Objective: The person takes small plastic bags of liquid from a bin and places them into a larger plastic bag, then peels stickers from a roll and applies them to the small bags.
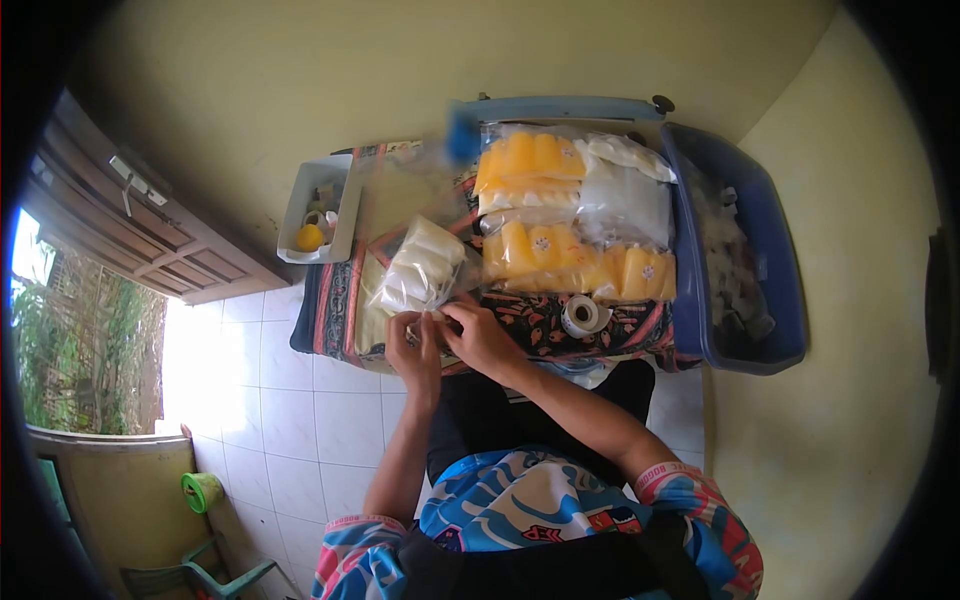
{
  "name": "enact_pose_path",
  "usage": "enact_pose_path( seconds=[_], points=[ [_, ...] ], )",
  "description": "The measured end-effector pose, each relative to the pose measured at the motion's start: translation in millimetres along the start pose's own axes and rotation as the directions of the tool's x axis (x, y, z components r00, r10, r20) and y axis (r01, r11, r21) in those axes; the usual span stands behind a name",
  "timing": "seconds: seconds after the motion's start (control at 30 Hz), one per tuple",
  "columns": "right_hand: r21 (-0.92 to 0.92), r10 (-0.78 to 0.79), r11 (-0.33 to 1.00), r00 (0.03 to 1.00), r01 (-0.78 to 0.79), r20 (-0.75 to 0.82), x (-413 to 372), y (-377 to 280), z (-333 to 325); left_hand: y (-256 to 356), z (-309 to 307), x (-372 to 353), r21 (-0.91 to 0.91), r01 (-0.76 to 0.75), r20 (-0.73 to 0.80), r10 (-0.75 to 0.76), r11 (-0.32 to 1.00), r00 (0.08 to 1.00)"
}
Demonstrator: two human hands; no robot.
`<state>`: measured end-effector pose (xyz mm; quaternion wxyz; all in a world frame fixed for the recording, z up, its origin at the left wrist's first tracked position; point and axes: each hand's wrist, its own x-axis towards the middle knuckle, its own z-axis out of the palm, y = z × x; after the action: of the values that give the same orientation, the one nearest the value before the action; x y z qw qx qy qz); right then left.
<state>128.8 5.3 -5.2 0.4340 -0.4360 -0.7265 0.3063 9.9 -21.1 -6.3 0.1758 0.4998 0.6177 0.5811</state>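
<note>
A clear plastic bag [422,268] with several white, rounded packs inside lies on the patterned cloth in front of me. My left hand [413,350] is closed at the bag's near end, thumb and fingers pinched together. Right beside it, my right hand [478,337] also pinches the gathered plastic there. A small whitish bit shows between the fingertips, too small to make out. To the right of my hands stands a roll of white labels or tape [582,316].
Bags of orange packs [540,248] and a bag of white packs [625,200] lie at the back right. A blue bin [785,300] stands at the right edge. A white tray [342,235] sits on the left. The cloth [630,325] covers the table.
</note>
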Motion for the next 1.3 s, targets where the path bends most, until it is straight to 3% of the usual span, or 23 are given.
enact_pose_path(
  seconds=[0.17,0.27,0.37,0.43,0.47,0.53,0.6,0.67,0.7,0.73,0.77,0.8,0.83,0.87,0.9,0.93,0.97,1.0,1.07,1.1,1.13,1.2,1.3],
  points=[
    [-0.071,-0.017,0.997,0.995,0.011,-0.094,-13,-6,2,-9,6,1,-0.020,0.103,-0.042,-0.103,0.995,0.994],
    [0.014,0.050,0.999,0.994,-0.049,-0.101,-27,-2,0,-13,6,3,-0.009,0.163,-0.029,-0.164,0.987,0.986],
    [0.068,-0.040,0.996,0.986,0.052,-0.162,-55,5,-11,-9,4,3,-0.033,0.183,-0.011,-0.183,0.983,0.983],
    [0.119,-0.026,0.992,0.994,0.039,-0.105,-82,2,-32,-5,2,4,-0.099,0.214,0.000,-0.215,0.972,0.977],
    [0.115,-0.027,0.993,0.996,0.037,-0.087,-101,7,-39,-7,2,4,-0.081,0.160,-0.015,-0.162,0.984,0.987],
    [0.294,0.038,0.956,0.992,0.000,-0.124,-131,5,-55,-15,3,4,-0.041,0.054,-0.043,-0.056,0.998,0.998],
    [0.327,0.165,0.937,0.980,-0.121,-0.110,-162,-2,-90,-14,2,4,-0.046,0.048,-0.040,-0.049,0.998,0.998],
    [0.203,0.095,0.977,0.980,-0.059,-0.173,-171,-22,-141,-15,2,1,-0.058,0.059,-0.029,-0.061,0.997,0.998],
    [0.363,0.198,0.928,0.938,-0.086,-0.283,-182,-25,-161,-17,2,0,-0.068,0.071,-0.018,-0.072,0.995,0.997],
    [0.270,0.113,0.963,0.911,-0.002,-0.396,-185,-27,-195,-18,2,-1,-0.080,0.081,-0.004,-0.082,0.993,0.997],
    [0.296,0.165,0.955,0.816,0.008,-0.554,-184,-36,-229,-18,3,-1,-0.073,0.076,-0.005,-0.077,0.994,0.997],
    [0.182,0.088,0.982,0.761,0.040,-0.643,-170,-51,-271,-17,3,-2,-0.068,0.072,-0.005,-0.072,0.995,0.997],
    [0.057,0.089,0.996,0.747,-0.069,-0.659,-157,-74,-306,-15,4,-2,-0.063,0.067,-0.006,-0.068,0.996,0.998],
    [0.057,0.093,0.995,0.561,-0.080,-0.823,-155,-62,-344,-11,4,-2,-0.030,0.028,-0.014,-0.029,0.999,0.999],
    [0.033,0.106,0.986,0.470,-0.161,-0.876,-144,-61,-379,-7,4,-1,0.005,-0.012,-0.022,0.012,1.000,1.000],
    [0.023,0.153,0.962,0.464,-0.274,-0.873,-139,-49,-418,-5,5,1,0.041,-0.054,-0.032,0.056,0.998,0.998],
    [-0.205,0.047,0.880,0.508,-0.428,-0.860,-130,-31,-451,-5,6,3,0.062,-0.056,-0.042,0.059,0.996,0.997],
    [-0.223,0.131,0.791,0.513,-0.570,-0.848,-114,-20,-476,-5,8,4,0.085,-0.057,-0.052,0.061,0.995,0.997],
    [-0.078,0.377,0.800,0.600,-0.595,-0.705,-99,30,-533,-7,10,5,0.126,-0.082,-0.046,0.088,0.989,0.995],
    [-0.067,0.390,0.815,0.630,-0.575,-0.672,-88,54,-549,-8,11,6,0.143,-0.108,-0.030,0.114,0.984,0.993],
    [-0.006,0.434,0.800,0.585,-0.600,-0.685,-71,61,-547,-9,12,7,0.159,-0.136,-0.015,0.140,0.978,0.990],
    [-0.195,0.425,0.622,0.535,-0.759,-0.730,-42,66,-541,-8,15,7,0.186,-0.138,-0.021,0.144,0.973,0.989],
    [-0.317,0.285,0.733,0.695,-0.601,-0.660,-8,32,-503,-10,23,8,0.256,-0.163,-0.062,0.185,0.953,0.981]
  ],
)
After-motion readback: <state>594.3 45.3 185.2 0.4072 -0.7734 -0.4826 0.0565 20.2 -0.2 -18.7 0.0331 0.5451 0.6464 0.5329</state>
